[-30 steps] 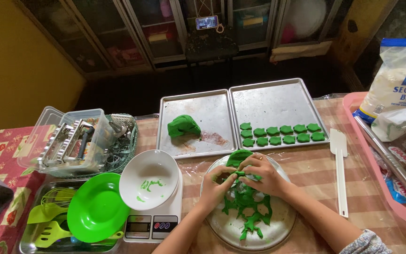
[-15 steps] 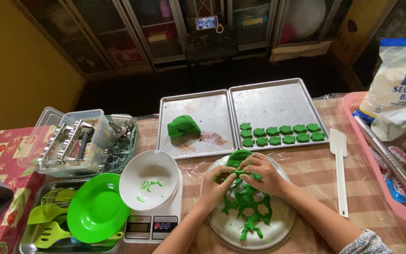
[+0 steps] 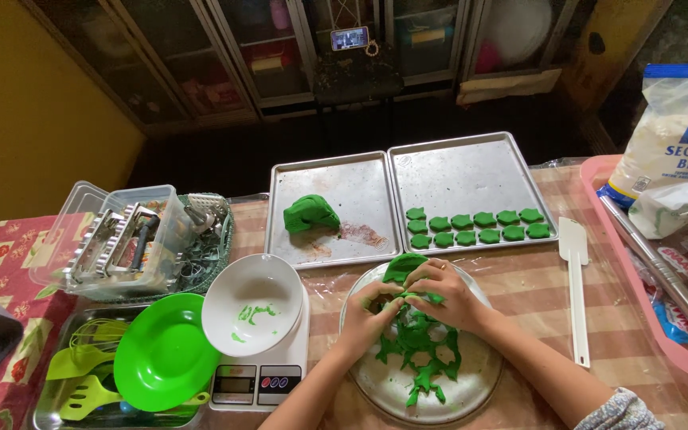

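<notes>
Near the bench's front edge, the left hand [image 3: 372, 314] and right hand [image 3: 443, 291] pinch green dough scraps [image 3: 420, 350] on a round plate [image 3: 471, 390]. Twelve cut pieces [image 3: 475, 225] fill one tray [image 3: 471, 171]; a dough lump [image 3: 310, 213] waits.

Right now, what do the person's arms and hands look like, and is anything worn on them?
Both hands, left and right, are bare: no gloves, and no rings or watch that I can make out. Both forearms are uncovered too. The only clothing in view is a grey-and-white speckled knit sleeve pushed up the right arm at the frame's bottom edge. No sleeve shows on the left arm.
</notes>
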